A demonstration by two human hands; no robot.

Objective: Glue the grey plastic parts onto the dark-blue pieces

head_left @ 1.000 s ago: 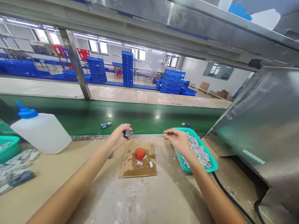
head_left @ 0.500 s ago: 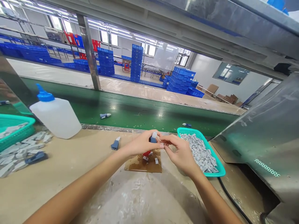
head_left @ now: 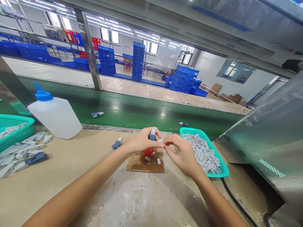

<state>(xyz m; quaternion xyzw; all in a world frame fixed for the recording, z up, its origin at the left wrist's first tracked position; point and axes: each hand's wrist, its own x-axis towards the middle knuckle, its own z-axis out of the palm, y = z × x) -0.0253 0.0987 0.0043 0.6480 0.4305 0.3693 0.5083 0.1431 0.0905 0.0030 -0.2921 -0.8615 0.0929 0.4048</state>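
My left hand (head_left: 143, 140) is closed on a small blue-and-grey plastic part (head_left: 152, 135), its grey end pointing up. Close against it, my right hand (head_left: 178, 148) pinches a small light-grey plastic piece (head_left: 160, 141) between thumb and fingertips, partly hidden by the fingers. Below both hands lies a wet brown plate (head_left: 137, 165) with a round red object (head_left: 148, 152) and a few small grey pieces (head_left: 158, 161) on it. Right of my right hand stands a turquoise basket (head_left: 223, 171) heaped with small grey pieces. Another blue-and-grey part (head_left: 116, 143) rests on the bench to the left.
A white squeeze bottle (head_left: 56, 118) with a blue nozzle stands at the left, near loose grey pieces (head_left: 22, 151) and a second turquoise basket (head_left: 26, 130). Behind the bench runs a green conveyor belt (head_left: 132, 110) carrying blue-and-grey parts. A metal housing (head_left: 265, 135) bounds the right side.
The blue-and-grey part in my left hand has turned more upright, and the two hands are closer together. On the belt, the parts have shifted left.
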